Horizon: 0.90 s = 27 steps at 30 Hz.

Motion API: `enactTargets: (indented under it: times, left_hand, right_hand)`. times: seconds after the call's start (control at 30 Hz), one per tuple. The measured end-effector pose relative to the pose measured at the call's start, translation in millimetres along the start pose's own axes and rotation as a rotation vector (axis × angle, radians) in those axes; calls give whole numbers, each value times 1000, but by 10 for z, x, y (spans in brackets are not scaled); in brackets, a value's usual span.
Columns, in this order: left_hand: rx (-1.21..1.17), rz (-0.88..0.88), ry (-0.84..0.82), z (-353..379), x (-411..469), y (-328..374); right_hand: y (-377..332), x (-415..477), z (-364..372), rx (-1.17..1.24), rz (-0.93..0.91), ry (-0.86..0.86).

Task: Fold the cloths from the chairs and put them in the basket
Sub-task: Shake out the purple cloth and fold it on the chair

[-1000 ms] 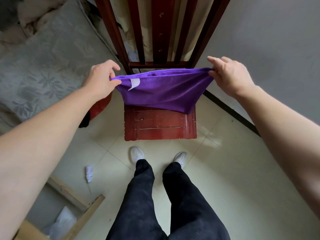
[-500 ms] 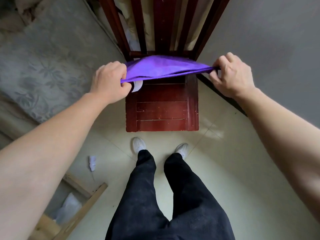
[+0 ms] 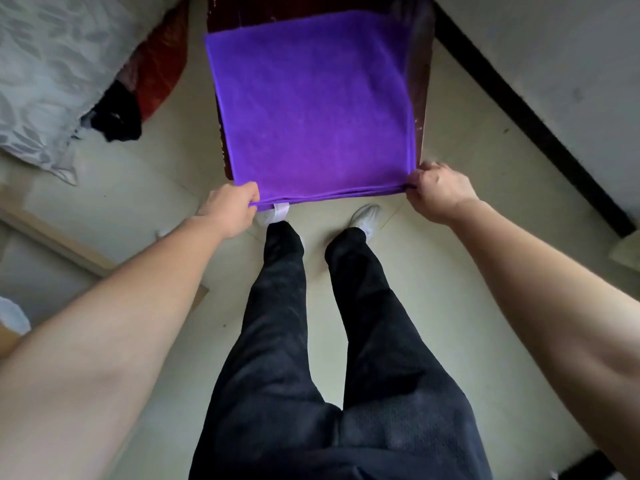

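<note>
In the head view the fold is under way: the purple cloth (image 3: 311, 109) lies spread flat over the seat of the dark red chair (image 3: 421, 74), and its near edge shows stacked layers, so it looks doubled over once already. The left hand (image 3: 230, 209) grips the near left corner, its fingers (image 3: 251, 195) curled together and closed on the layered edge just above a small white label (image 3: 281, 211) that hangs below the hem. The right hand (image 3: 440, 190) holds the near right corner in the same way, its fingers (image 3: 417, 183) bunched and pinched tight on the fabric; neither hand has a finger spread free. The edge runs taut and almost straight between the two hands. The next move probably calls for another fold, either carrying this edge to the far one or bringing one side across the other, with corners kept matched so the layers do not slip. No basket is in sight here, so the drop-off will need a turn away from the chair.
</note>
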<state>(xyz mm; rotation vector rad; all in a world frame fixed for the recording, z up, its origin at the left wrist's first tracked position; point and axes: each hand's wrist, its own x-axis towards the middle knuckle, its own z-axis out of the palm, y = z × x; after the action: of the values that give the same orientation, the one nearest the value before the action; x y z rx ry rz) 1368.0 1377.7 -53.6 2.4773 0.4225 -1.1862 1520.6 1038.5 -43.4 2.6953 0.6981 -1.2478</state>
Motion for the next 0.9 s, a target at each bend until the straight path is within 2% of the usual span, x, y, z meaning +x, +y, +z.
enactTargets:
  times: [0.1, 0.2, 0.3, 0.4, 0.67, 0.8, 0.9]
  left_hand:
    - [-236, -116, 84, -140, 113, -41]
    - [-636, -211, 314, -496, 442, -109]
    - [-920, -217, 481, -855, 797, -156]
    - [-1058, -226, 614, -1150, 1214, -156]
    - [-1036, -269, 809, -1405, 2024, -310]
    - [-865, -290, 879, -1340, 2046, -302]
    - [-726, -283, 865, -1135, 1911, -280]
  right_hand:
    - [-43, 117, -197, 240, 103, 94]
    - [-81, 436, -583, 535, 196, 293]
    - [-121, 837, -913, 672, 196, 439]
    - [-160, 1311, -1154, 735, 208, 522]
    - [-100, 2083, -1236, 731, 221, 626]
    - [-167, 2144, -1139, 719, 337, 640]
    - [-210, 2034, -992, 774, 403, 552]
